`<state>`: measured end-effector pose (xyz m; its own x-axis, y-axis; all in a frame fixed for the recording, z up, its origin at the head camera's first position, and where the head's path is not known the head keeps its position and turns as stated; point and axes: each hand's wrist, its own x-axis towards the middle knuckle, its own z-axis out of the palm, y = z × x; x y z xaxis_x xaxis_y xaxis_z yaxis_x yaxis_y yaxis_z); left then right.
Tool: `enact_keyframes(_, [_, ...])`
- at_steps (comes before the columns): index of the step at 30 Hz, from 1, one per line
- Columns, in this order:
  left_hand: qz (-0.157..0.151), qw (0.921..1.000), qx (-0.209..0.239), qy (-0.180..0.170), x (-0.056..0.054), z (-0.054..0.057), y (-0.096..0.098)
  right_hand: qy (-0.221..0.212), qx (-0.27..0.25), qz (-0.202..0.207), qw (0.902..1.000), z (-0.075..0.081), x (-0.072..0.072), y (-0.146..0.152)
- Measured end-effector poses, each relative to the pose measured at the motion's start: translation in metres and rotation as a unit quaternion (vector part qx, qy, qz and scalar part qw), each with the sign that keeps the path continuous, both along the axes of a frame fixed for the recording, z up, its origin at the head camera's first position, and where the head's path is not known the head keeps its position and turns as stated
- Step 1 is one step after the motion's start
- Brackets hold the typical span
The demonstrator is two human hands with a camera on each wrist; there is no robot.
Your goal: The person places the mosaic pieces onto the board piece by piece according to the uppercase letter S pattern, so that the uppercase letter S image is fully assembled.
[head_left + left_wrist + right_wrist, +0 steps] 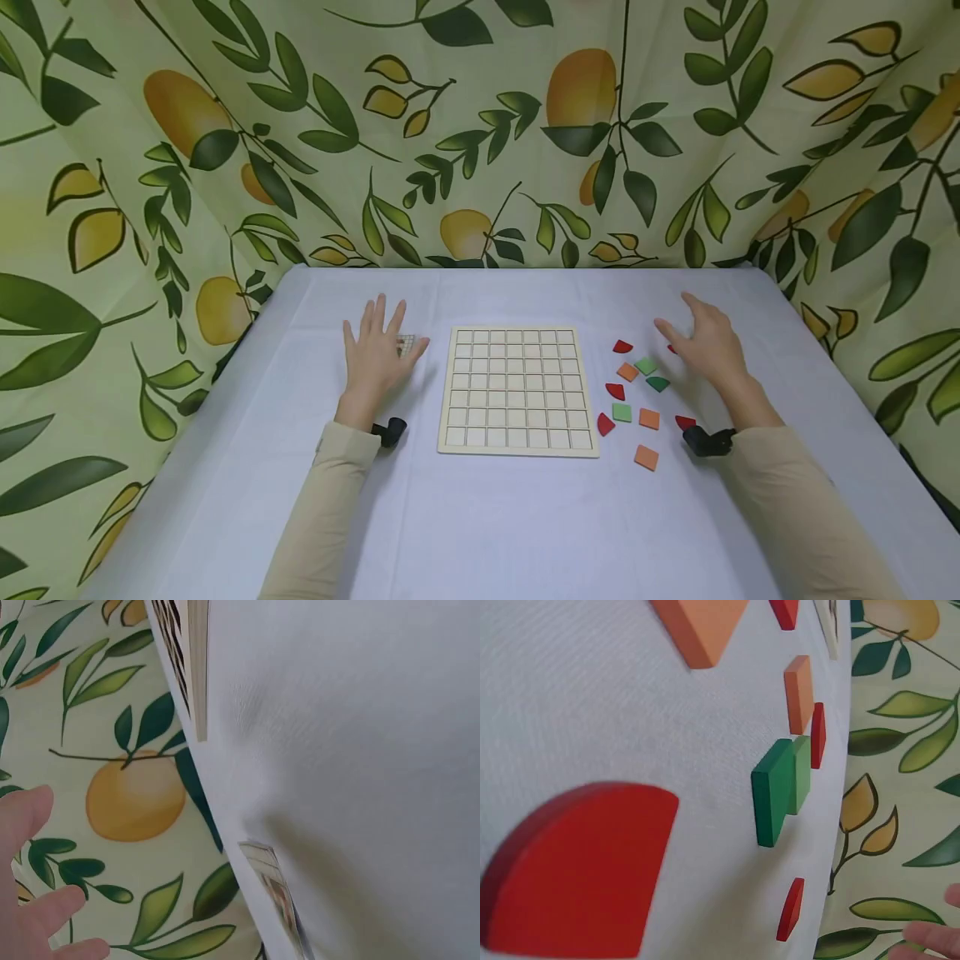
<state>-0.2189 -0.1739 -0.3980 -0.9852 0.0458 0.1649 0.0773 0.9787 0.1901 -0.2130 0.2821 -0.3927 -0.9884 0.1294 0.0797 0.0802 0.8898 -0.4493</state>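
Note:
My left hand [377, 354], fingers spread, is left of a wooden grid board [519, 392] and holds nothing. It partly covers a small printed card [406, 343], which shows edge-on in the left wrist view as a card [271, 889]. On the right, my other hand [707, 346] has its fingers extended and nothing in them. Close to it are a dark green piece [657, 383], a light green square [646, 366] and a red piece [672, 348] that it partly hides. A red quarter-round piece [585, 877] looms large in the right wrist view.
More flat pieces lie scattered between the board and my right arm: orange squares [649, 418], another light green square [622, 412] and several red quarter-rounds [616, 391]. All lie on a white cloth-covered table [480, 525]. Behind it hangs a leaf-and-fruit patterned curtain [465, 75].

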Motion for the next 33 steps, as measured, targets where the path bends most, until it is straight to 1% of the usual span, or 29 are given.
enact_keyframes(4, [-0.018,0.9998,0.011,0.006,0.008,-0.001,0.003,-0.011,-0.042,0.006,0.999,0.001,0.003,0.003])
enact_keyframes(10, [-0.055,0.998,0.03,0.012,0.023,-0.003,0.008,-0.023,-0.063,0.026,0.9974,-0.003,0.01,0.009])
enact_keyframes(15, [-0.1,0.9943,0.037,0.007,0.033,-0.005,0.014,-0.037,-0.072,0.045,0.9957,-0.005,0.018,0.015])
enact_keyframes(18, [-0.13,0.9908,0.037,0.002,0.038,-0.008,0.017,-0.059,-0.079,0.057,0.9936,-0.007,0.02,0.021])
enact_keyframes(21, [-0.159,0.9867,0.032,-0.01,0.044,-0.011,0.02,-0.086,-0.098,0.06,0.9896,-0.009,0.019,0.028])
enact_keyframes(24, [-0.188,0.9815,0.031,-0.023,0.049,-0.012,0.022,-0.113,-0.123,0.057,0.9843,-0.011,0.016,0.035])
enact_keyframes(27, [-0.214,0.9757,0.03,-0.036,0.056,-0.013,0.025,-0.137,-0.137,0.049,0.9799,-0.014,0.012,0.04])
enact_keyframes(30, [-0.231,0.9708,0.027,-0.059,0.062,-0.012,0.029,-0.16,-0.145,0.023,0.9761,-0.016,0.006,0.043])
enact_keyframes(33, [-0.246,0.9652,0.03,-0.085,0.067,-0.012,0.032,-0.181,-0.156,-0.012,0.9711,-0.019,0.0,0.045])
